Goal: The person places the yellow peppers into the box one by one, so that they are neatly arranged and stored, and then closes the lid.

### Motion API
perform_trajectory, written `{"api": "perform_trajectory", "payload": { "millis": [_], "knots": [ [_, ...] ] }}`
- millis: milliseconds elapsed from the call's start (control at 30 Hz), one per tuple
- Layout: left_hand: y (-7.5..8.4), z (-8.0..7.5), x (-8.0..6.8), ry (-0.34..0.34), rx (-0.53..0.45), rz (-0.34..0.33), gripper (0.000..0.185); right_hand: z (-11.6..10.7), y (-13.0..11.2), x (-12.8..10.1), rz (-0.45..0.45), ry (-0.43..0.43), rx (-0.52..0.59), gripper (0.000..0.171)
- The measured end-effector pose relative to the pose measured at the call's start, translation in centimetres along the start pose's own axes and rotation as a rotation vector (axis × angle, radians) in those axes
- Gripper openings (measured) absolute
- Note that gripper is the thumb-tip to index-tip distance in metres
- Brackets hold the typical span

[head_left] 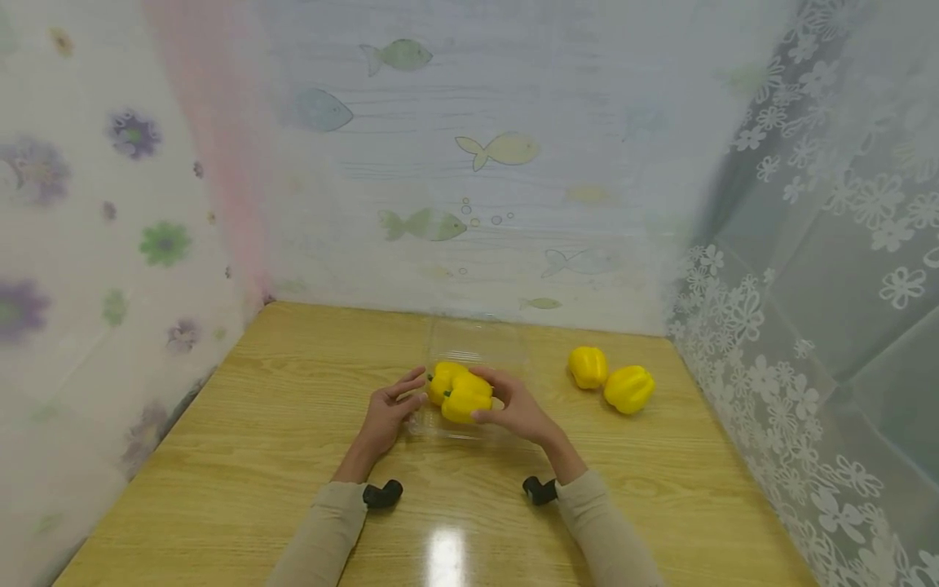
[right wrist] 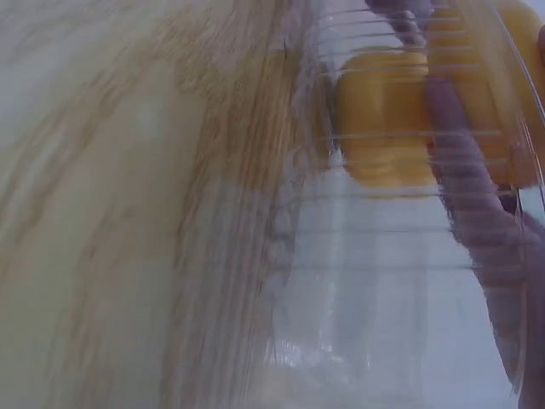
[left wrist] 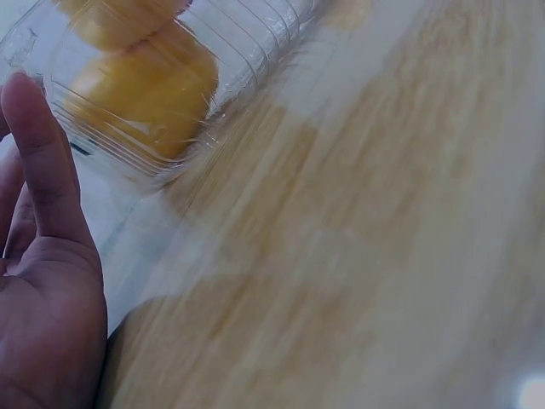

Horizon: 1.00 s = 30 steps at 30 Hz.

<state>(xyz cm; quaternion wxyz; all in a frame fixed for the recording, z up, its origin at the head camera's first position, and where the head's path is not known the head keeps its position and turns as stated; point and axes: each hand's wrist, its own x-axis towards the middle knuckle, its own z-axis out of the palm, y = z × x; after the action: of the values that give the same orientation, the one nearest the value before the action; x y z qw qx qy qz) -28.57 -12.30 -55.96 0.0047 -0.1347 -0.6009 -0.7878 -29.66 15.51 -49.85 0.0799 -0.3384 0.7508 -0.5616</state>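
A clear plastic clamshell box (head_left: 440, 430) stands on the table, its ribbed wall (left wrist: 255, 43) showing in the left wrist view. Two yellow bell peppers are at its left part, one behind (head_left: 443, 377) and one in front (head_left: 469, 399). My right hand (head_left: 519, 409) grips the front pepper between thumb and fingers. Through the ribbed plastic, the right wrist view shows that hand's thumb (right wrist: 464, 162) against yellow flesh. At the box's left side, my left hand (head_left: 384, 417) has its fingers extended, close beside the wall and holding nothing.
Two more yellow bell peppers, one farther back (head_left: 588, 368) and one nearer (head_left: 628, 389), lie to the right on the wooden table (head_left: 293, 489). The box's transparent lid (head_left: 477, 334) extends toward the back curtain (head_left: 330, 269). Patterned curtains hang at both sides.
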Motion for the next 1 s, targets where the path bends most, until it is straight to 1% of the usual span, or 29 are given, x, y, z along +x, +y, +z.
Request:
{"api": "perform_trajectory", "payload": {
  "millis": [100,167,433,567,767,867,1000],
  "knots": [
    [0.0,0.1,0.0,0.005,0.006,-0.007,0.044,0.2,0.1,0.4,0.017,0.011,0.003,0.070],
    [0.1,0.1,0.1,0.008,-0.001,-0.011,0.043,0.3,0.1,0.5,0.022,0.021,0.025,0.070],
    [0.0,0.1,0.1,0.006,-0.008,-0.007,0.042,0.5,0.1,0.6,0.000,0.032,0.076,0.067],
    [-0.2,0.0,0.0,0.004,0.000,-0.003,0.042,0.8,0.0,0.6,0.014,0.001,0.095,0.066],
    [-0.4,0.0,0.0,-0.010,0.002,-0.008,0.042,1.3,0.4,0.9,0.044,-0.086,0.050,0.064],
    [-0.2,0.1,0.0,-0.010,0.006,-0.010,0.042,1.4,0.6,0.8,0.062,-0.100,0.048,0.065],
    [-0.1,0.1,0.0,-0.005,0.029,-0.006,0.042,1.4,0.7,0.8,0.085,-0.097,0.062,0.065]
  ]
}}
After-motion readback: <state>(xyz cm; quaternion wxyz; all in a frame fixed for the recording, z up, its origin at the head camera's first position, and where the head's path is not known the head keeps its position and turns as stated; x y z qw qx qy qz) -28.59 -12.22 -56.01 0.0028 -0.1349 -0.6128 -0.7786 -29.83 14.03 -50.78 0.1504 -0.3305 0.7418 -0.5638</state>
